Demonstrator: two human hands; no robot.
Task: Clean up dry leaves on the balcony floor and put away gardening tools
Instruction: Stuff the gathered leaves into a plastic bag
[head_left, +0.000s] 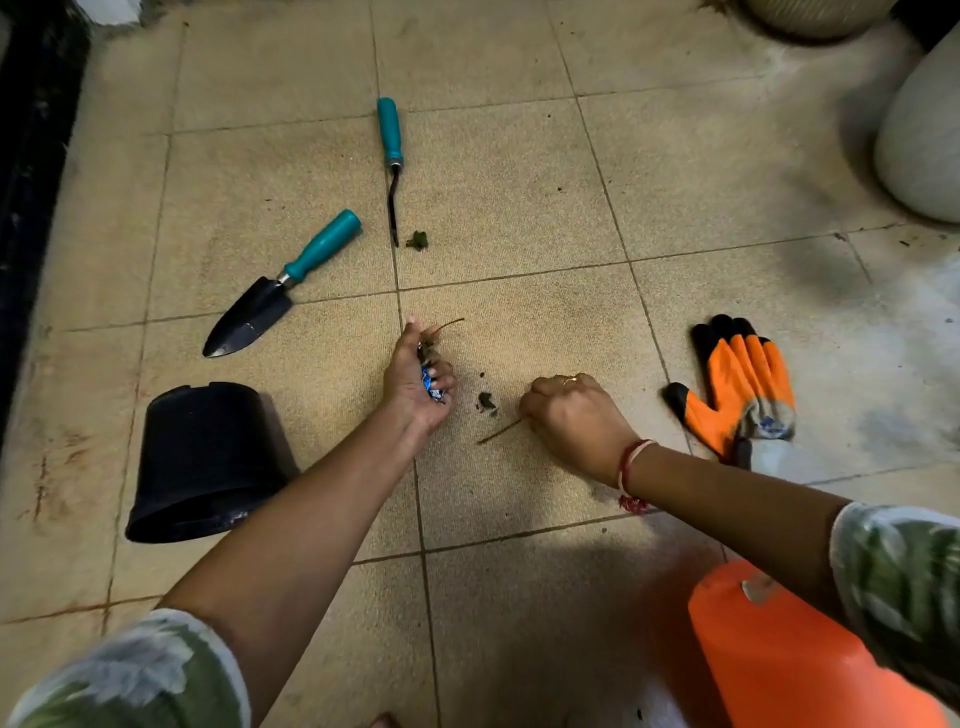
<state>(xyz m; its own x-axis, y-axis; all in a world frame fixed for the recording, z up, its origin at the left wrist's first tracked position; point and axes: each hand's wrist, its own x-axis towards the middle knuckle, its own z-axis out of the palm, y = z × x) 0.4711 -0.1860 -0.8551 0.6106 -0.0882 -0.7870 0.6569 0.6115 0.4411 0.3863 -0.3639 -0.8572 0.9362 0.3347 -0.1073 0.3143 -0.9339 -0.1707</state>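
My left hand (415, 376) is curled around a bunch of dry leaves and a bit of blue wrapper (431, 364) just above the tiled floor. My right hand (574, 421) pinches a thin dry twig (498, 432) that lies on the tile. A small dark leaf scrap (487, 401) sits between the two hands. Another leaf (417, 240) lies farther back, beside the tip of a teal-handled weeder (390, 150). A teal-handled trowel (275, 291) with a black blade lies to the left.
A black plastic pot (205, 460) lies tipped on its side at the left. An orange and grey glove (737, 384) lies at the right. An orange container (789, 660) is near my right arm. Large pale planters (919, 135) stand at the back right.
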